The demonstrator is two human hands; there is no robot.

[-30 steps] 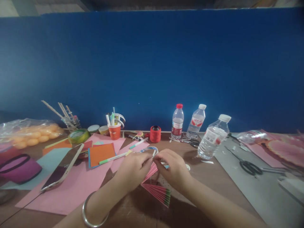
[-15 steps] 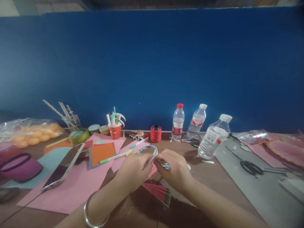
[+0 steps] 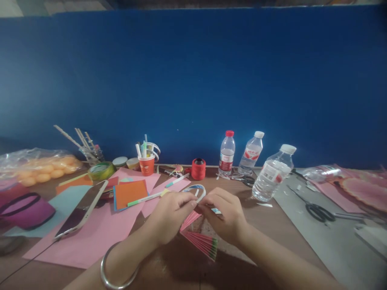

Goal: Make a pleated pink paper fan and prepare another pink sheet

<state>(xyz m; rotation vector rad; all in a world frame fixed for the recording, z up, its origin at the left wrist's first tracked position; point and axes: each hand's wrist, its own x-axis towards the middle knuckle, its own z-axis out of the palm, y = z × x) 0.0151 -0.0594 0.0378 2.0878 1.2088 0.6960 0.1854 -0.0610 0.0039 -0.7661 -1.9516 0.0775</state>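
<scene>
My left hand [image 3: 169, 215] and my right hand [image 3: 224, 213] meet fingertip to fingertip over the table's middle. Both pinch the top of a pink pleated paper fan [image 3: 201, 241], whose folded ribs spread out below the hands and end in a dark green edge. A small roll of white tape [image 3: 196, 190] stands just behind the fingertips. A silver bangle [image 3: 113, 278] circles my left wrist.
Pink paper sheets [image 3: 90, 237], orange card [image 3: 130, 193], a phone [image 3: 81, 209] and a pen [image 3: 145, 198] lie left. An orange pen cup [image 3: 146, 164], red thread spool [image 3: 198, 168] and three water bottles [image 3: 272, 173] stand behind. Black scissors [image 3: 317, 211] lie right.
Both hands have risen slightly and moved a little away from me, still pinched together on the fan's top. The tape roll shows more clearly behind the fingers.
</scene>
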